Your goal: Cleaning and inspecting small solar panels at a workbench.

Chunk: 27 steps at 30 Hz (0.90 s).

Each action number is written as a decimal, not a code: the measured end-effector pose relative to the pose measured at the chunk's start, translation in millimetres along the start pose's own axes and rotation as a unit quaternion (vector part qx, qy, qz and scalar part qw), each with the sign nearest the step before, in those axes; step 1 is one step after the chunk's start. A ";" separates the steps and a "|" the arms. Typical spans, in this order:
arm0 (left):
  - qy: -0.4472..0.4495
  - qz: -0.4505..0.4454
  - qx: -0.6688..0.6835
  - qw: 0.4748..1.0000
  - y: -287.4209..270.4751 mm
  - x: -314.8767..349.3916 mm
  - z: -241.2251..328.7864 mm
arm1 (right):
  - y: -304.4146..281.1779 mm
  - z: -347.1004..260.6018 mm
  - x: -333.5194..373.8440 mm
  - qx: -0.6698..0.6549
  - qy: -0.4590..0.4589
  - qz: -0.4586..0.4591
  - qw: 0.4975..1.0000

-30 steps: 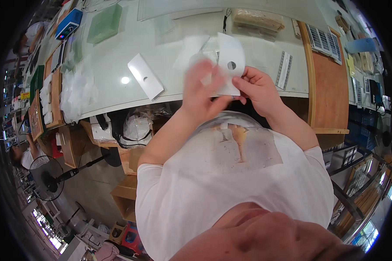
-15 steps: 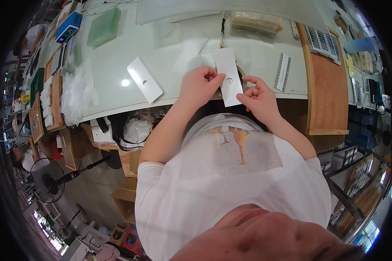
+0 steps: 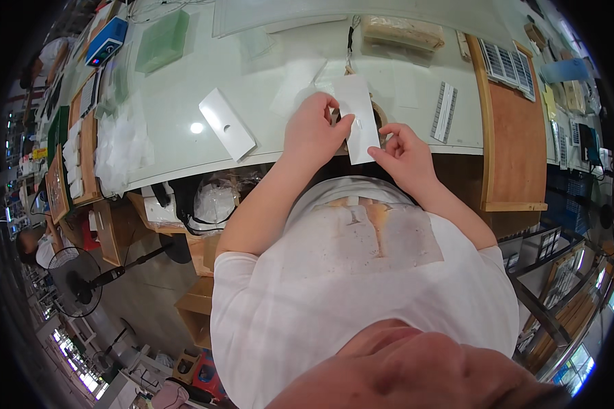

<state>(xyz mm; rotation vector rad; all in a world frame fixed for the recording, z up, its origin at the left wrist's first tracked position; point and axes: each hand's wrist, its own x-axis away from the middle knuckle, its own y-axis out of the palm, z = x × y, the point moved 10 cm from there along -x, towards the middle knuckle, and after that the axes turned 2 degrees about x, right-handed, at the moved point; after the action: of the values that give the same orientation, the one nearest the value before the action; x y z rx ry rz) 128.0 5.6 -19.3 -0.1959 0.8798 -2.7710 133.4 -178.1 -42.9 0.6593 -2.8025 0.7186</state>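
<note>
In the head view, one white rectangular card (image 3: 357, 117) stands at the tabletop's (image 3: 266, 68) near edge, pinched between the left hand (image 3: 314, 129) on its left side and the right hand (image 3: 404, 151) at its lower right corner. A second white card (image 3: 226, 124) lies flat towards the left. Half a second ago, the held card sat slightly further right.

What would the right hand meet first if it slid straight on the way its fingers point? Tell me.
The right hand points up-left, and its fingertips already touch the white rectangular sheet held over the table edge. Beyond that sheet lies the left hand, though depth is unclear.
</note>
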 end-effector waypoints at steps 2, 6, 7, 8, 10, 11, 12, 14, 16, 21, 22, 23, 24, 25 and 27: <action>0.072 0.065 -0.007 0.995 -10.5 1.9 7.1 | -5.3 -46.5 12.2 0.147 -0.224 0.052 0.962; 0.358 0.068 -0.098 0.926 -10.4 13.7 47.5 | 15.9 -75.4 35.3 0.307 -0.428 0.013 0.850; 0.389 0.039 -0.094 0.915 -8.3 16.4 50.5 | 14.0 -72.6 35.2 0.308 -0.428 0.014 0.850; 0.390 0.040 -0.094 0.915 -13.2 16.5 49.3 | 13.7 -74.4 41.0 0.325 -0.459 0.025 0.826; 0.397 -0.035 -0.137 0.907 -9.8 16.1 53.1 | 11.1 -79.8 46.9 0.342 -0.492 0.037 0.800; 0.397 -0.033 -0.138 0.907 -14.3 16.2 56.6 | -3.6 -91.9 56.0 0.282 -0.532 0.081 0.794; 0.407 -0.011 -0.128 0.904 -22.5 17.4 63.2 | -19.4 -101.8 65.3 0.220 -0.570 0.124 0.782; 0.417 0.013 -0.119 0.901 -33.0 24.5 64.1 | -26.1 -104.0 67.5 0.181 -0.543 0.133 0.809; 0.215 -0.057 0.112 0.969 -34.3 10.2 20.5 | -40.2 -34.4 18.6 -0.277 -0.133 0.095 0.947; -0.049 -0.046 0.183 0.981 -12.5 22.5 -53.8 | -12.5 17.5 -5.7 -0.169 0.017 0.027 0.985; -0.104 -0.061 0.185 0.975 -7.9 27.7 -61.6 | -8.6 28.8 -6.0 -0.192 0.031 0.022 0.981; -0.159 -0.075 0.187 0.967 -3.2 33.6 -69.5 | -7.5 38.3 -5.9 -0.215 0.045 0.017 0.976; -0.161 -0.076 0.187 0.966 -3.7 36.9 -69.4 | -11.0 42.1 -5.5 -0.214 0.047 0.016 0.975; -0.190 -0.069 0.276 0.940 -1.9 41.4 -73.0 | -13.6 47.7 -4.6 -0.254 0.059 0.010 0.965; -0.219 -0.062 0.362 0.904 -0.5 47.8 -76.9 | -16.5 51.2 -3.5 -0.294 0.073 0.005 0.953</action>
<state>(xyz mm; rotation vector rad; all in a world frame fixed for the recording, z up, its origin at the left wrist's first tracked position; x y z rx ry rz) 66.8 36.3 -78.6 -0.7090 -0.2889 -2.7694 141.2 -215.0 -81.5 0.4514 -2.6681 -0.0839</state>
